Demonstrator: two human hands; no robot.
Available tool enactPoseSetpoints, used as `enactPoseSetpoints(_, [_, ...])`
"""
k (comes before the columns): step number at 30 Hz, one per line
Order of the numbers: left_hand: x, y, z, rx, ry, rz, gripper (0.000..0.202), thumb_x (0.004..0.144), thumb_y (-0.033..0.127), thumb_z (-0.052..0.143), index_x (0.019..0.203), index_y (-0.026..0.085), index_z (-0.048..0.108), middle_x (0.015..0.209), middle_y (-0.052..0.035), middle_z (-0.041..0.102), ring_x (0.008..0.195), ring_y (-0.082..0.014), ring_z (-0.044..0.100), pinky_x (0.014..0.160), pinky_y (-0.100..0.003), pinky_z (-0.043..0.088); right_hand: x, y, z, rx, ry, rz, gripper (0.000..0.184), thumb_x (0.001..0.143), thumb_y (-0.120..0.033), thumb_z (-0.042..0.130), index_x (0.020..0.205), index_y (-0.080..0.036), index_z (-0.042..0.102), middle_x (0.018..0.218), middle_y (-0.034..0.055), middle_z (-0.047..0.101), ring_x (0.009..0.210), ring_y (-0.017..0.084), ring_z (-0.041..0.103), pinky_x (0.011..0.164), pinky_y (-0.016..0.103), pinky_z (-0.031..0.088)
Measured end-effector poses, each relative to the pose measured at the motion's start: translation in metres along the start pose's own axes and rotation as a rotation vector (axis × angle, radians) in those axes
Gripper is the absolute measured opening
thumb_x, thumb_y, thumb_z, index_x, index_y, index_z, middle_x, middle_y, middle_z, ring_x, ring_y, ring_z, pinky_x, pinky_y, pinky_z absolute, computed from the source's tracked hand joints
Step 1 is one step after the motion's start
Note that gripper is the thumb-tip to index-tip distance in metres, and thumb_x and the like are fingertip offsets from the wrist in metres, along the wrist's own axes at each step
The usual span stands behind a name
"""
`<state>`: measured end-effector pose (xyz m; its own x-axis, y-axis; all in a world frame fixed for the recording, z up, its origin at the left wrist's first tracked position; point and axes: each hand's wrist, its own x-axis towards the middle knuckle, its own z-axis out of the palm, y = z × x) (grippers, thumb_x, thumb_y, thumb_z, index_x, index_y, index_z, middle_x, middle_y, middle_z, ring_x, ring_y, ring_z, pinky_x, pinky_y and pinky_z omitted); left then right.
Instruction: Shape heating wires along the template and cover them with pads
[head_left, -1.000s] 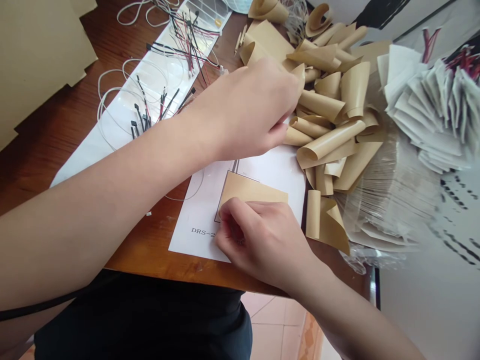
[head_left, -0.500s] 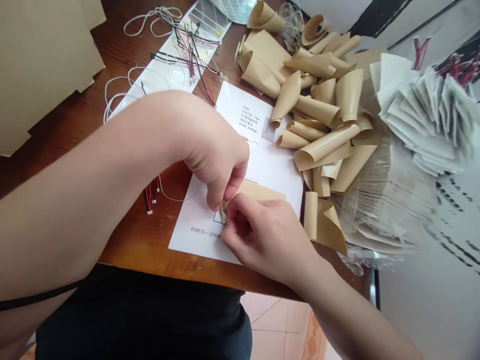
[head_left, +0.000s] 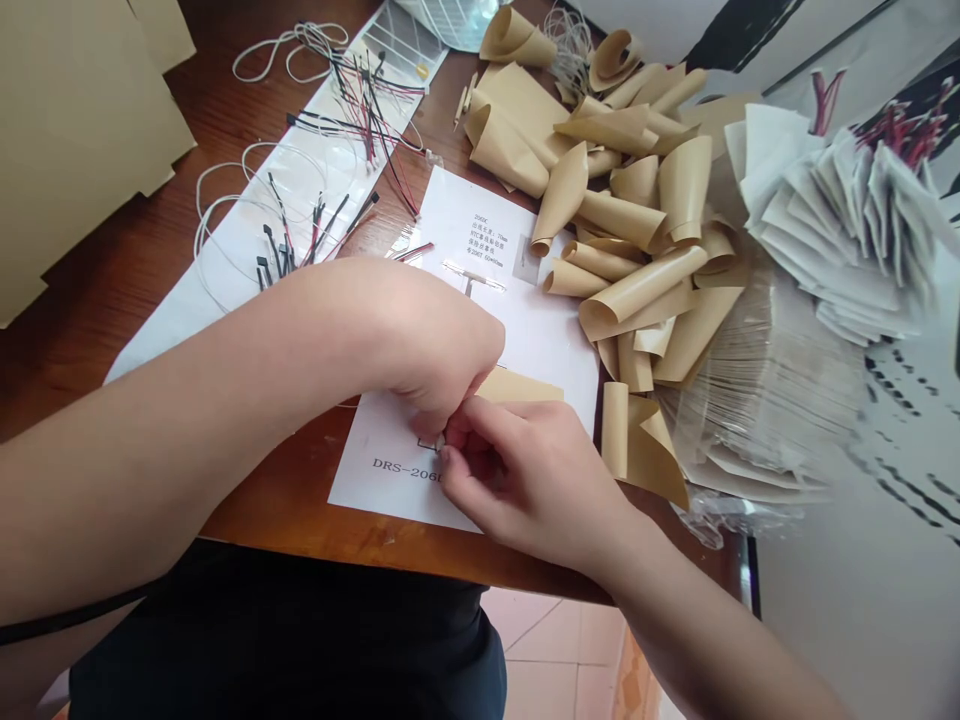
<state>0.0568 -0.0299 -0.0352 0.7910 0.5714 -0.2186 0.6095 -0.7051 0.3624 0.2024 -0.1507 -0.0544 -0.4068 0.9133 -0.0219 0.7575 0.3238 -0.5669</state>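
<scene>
My left hand (head_left: pixel 454 345) bends down over a white printed sheet (head_left: pixel 367 490), its fingers pinched and mostly tucked out of sight. Its fingertips meet those of my right hand (head_left: pixel 536 465), which comes in from the lower right with thumb and forefinger closed. A flat piece of brown paper (head_left: pixel 525 387) shows just behind my right hand, and its near corner runs in at the pinched fingers. Something small and pale lies at the fingertips, too covered to name. The printed sheet carries black text and outlines, with a short strip taped to it.
Rolled brown papers (head_left: pixel 634 210) are heaped at the right, beside a stack of white pieces (head_left: pixel 780 380) and fanned white packets (head_left: pixel 832 220). Wires with connectors (head_left: pixel 367 110) and white cords (head_left: pixel 225 200) lie at the upper left, near brown card sheets (head_left: pixel 82 150).
My left hand has lowered and drawn closer to my right hand, so their fingertips now touch or overlap. The wrist has dropped, baring wires behind it. The whole view has shifted slightly.
</scene>
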Motion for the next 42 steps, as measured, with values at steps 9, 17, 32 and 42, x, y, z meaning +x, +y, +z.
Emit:
enactPoseSetpoints(9, [0.004, 0.009, -0.010, -0.029, -0.339, 0.080, 0.011, 0.064, 0.031, 0.068, 0.058, 0.022, 0.070, 0.043, 0.0028, 0.047, 0.063, -0.0226, 0.062, 0.073, -0.038, 0.049, 0.005, 0.013, -0.010, 0.094, -0.076, -0.047, 0.009, 0.079, -0.015, 0.058, 0.072, -0.020, 0.057, 0.055, -0.0078, 0.050, 0.051, 0.007, 0.042, 0.053, 0.023, 0.030])
enactPoseSetpoints(17, [0.001, 0.013, -0.012, -0.045, -0.424, 0.015, 0.014, 0.065, 0.023, 0.069, 0.070, 0.031, 0.079, 0.039, 0.0065, 0.052, 0.042, -0.0131, 0.048, 0.061, -0.032, 0.044, 0.002, 0.015, -0.007, 0.066, -0.052, -0.103, 0.024, 0.083, -0.015, 0.057, 0.060, -0.019, 0.051, 0.054, -0.0058, 0.051, 0.050, 0.007, 0.042, 0.053, 0.024, 0.029])
enactPoseSetpoints(32, [0.004, -0.003, -0.011, -0.041, -0.437, 0.060, 0.017, 0.063, 0.031, 0.065, 0.074, 0.025, 0.077, 0.048, 0.0013, 0.057, 0.058, -0.0197, 0.058, 0.066, -0.032, 0.046, 0.001, 0.012, -0.004, -0.042, -0.036, -0.095, 0.027, 0.085, -0.018, 0.058, 0.059, -0.019, 0.049, 0.053, -0.0061, 0.047, 0.050, 0.007, 0.039, 0.053, 0.026, 0.025])
enactPoseSetpoints(42, [0.000, 0.006, -0.010, 0.068, -0.423, 0.006, 0.018, 0.063, 0.028, 0.059, 0.069, 0.025, 0.076, 0.041, 0.0020, 0.054, 0.050, -0.0169, 0.055, 0.064, -0.033, 0.048, 0.002, 0.011, -0.001, -0.087, -0.028, -0.083, 0.027, 0.085, -0.020, 0.058, 0.060, -0.019, 0.048, 0.054, -0.0055, 0.047, 0.051, 0.007, 0.039, 0.053, 0.027, 0.024])
